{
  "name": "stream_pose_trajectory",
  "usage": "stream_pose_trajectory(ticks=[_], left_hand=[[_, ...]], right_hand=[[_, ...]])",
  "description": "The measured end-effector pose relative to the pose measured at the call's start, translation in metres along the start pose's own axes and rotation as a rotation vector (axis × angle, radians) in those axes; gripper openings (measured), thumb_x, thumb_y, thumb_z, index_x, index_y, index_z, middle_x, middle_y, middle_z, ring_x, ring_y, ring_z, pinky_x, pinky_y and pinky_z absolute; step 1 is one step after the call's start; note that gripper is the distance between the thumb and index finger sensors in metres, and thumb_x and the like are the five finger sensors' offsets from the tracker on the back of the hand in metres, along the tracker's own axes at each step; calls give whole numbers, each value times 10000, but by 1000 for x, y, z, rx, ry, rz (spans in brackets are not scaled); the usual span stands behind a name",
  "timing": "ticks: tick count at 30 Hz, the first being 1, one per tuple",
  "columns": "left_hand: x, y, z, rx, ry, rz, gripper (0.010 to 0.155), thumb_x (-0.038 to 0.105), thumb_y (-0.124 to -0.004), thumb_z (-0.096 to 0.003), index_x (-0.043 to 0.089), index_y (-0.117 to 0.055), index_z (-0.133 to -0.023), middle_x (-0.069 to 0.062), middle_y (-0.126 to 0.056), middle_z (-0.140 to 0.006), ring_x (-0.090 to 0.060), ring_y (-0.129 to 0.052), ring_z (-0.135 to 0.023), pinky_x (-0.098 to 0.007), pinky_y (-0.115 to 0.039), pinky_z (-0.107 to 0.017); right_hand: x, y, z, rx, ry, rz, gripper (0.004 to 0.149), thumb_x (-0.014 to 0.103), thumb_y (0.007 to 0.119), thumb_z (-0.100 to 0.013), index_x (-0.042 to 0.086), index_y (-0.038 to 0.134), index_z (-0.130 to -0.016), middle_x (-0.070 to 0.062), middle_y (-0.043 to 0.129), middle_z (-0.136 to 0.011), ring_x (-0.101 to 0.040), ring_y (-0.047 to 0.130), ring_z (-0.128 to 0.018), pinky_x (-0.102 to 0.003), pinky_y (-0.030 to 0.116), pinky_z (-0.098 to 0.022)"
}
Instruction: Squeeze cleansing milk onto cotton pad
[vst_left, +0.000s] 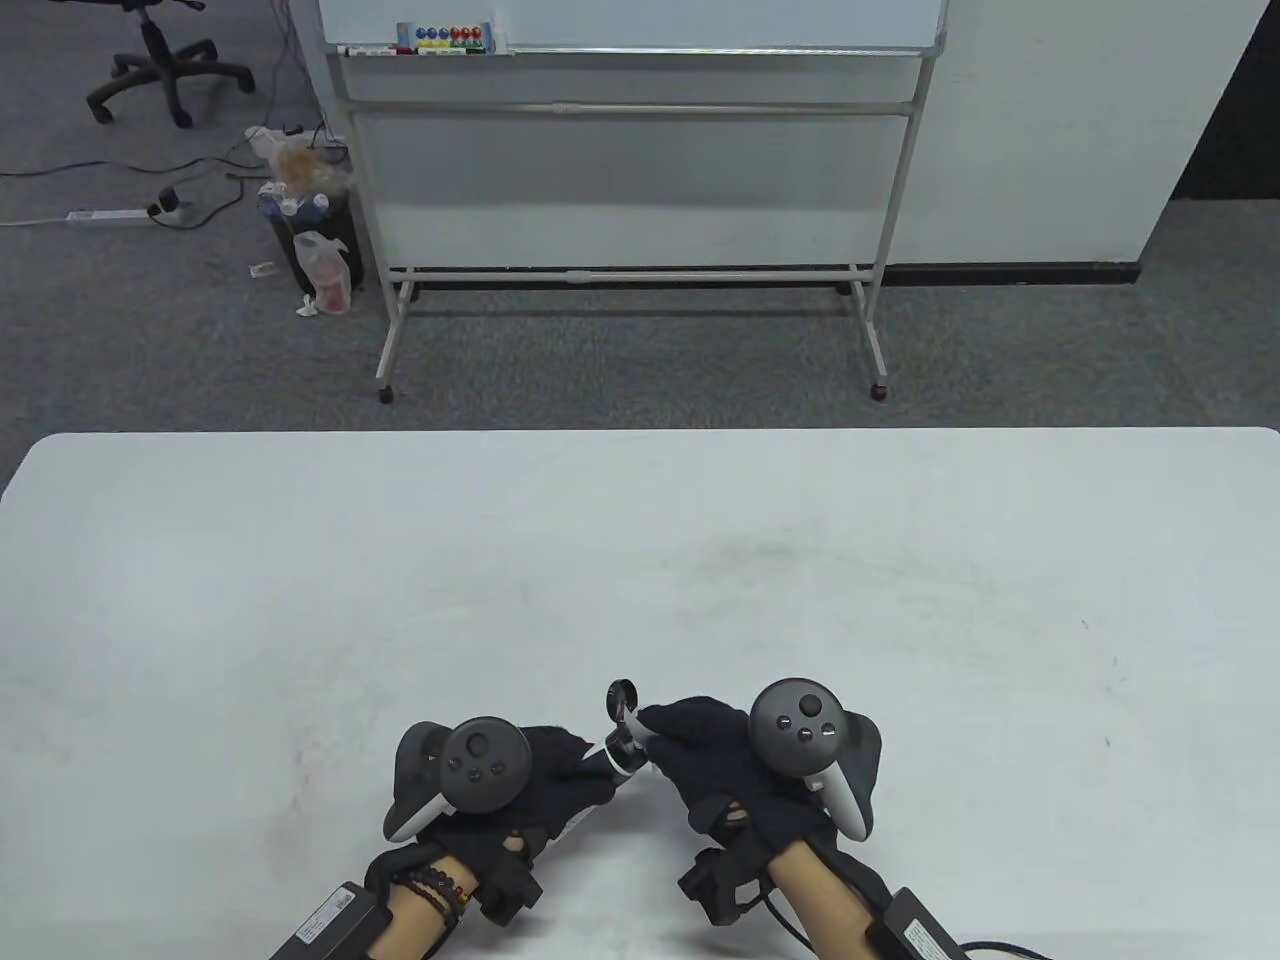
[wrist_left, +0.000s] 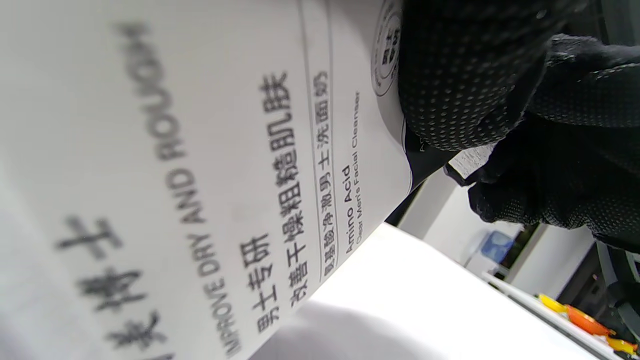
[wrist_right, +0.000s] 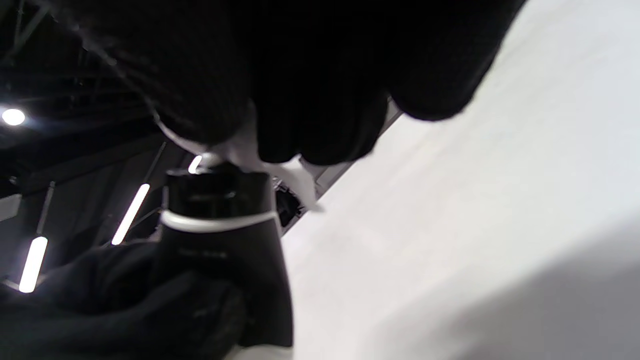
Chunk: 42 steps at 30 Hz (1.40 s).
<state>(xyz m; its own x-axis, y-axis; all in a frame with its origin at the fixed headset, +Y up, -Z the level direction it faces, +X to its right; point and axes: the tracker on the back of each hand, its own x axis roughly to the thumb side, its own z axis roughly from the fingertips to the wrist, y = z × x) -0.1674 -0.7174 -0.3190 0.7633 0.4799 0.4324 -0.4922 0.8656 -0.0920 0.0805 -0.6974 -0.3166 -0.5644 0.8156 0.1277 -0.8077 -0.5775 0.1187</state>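
My left hand (vst_left: 545, 765) grips a white tube of cleansing milk (wrist_left: 200, 150) with black print, near the table's front edge. The tube's dark cap end (vst_left: 622, 752) points up and to the right, and its flip lid (vst_left: 620, 694) stands open. My right hand (vst_left: 690, 735) pinches a white cotton pad (wrist_right: 287, 177) and holds it right at the tube's dark nozzle end (wrist_right: 220, 220). The pad is mostly hidden under my right fingers (wrist_right: 310, 90). My left hand also shows in the right wrist view (wrist_right: 100, 305), wrapped around the tube.
The white table (vst_left: 640, 560) stretches out beyond both hands. Past its far edge stands a whiteboard on a wheeled frame (vst_left: 630, 150). A bin with bags (vst_left: 310, 240) and an office chair (vst_left: 160, 70) are on the floor at the back left.
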Motion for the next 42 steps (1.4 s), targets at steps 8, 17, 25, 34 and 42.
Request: stream_pose_trajectory(ticks=[8,17,25,34,42], left_hand=[[-9,2,1,37,35,93,520,533,-907,-384,179,-910,-765,3,-1009,-646,-182,-1059,-539,-446,-897,-461],[-25,3,3,54,55,307,563,461,-940,-387,179,-836,-862,-30,-963,-702,-205,-1018,-542,-412,-890,-421],[-30,-4,-3,-78,-1,495,779,408,-896,-444,213,-507,-1090,-22,-902,-690,-190,-973,-490,-390,-881,-401],[-33,-15,-10,-186,-32,633,875,320,-888,-469,226,-328,-1136,-50,-870,-692,-214,-952,-484,-409,-881,-399],[-33,-7,-10,-199,-65,619,957,276,-885,-468,241,-215,-1151,-33,-803,-797,-223,-945,-557,-412,-896,-437]], right_hand=[[-11,-6,-11,230,-7,-206,400,335,783,-430,289,899,-810,8,889,-879,-234,952,-733,-450,784,-543],[-30,-16,-18,368,49,-470,415,314,728,-449,245,844,-841,-53,944,-820,-222,1016,-633,-429,829,-491],[-42,-24,-22,492,44,-610,417,315,733,-463,240,839,-858,-43,978,-772,-212,1035,-584,-418,839,-472],[-47,-25,-23,471,69,-559,415,318,736,-463,248,840,-859,-38,970,-782,-217,1027,-599,-424,829,-485],[-48,-19,-23,470,82,-516,417,318,738,-464,248,838,-862,-39,965,-789,-223,1021,-610,-428,824,-490]])
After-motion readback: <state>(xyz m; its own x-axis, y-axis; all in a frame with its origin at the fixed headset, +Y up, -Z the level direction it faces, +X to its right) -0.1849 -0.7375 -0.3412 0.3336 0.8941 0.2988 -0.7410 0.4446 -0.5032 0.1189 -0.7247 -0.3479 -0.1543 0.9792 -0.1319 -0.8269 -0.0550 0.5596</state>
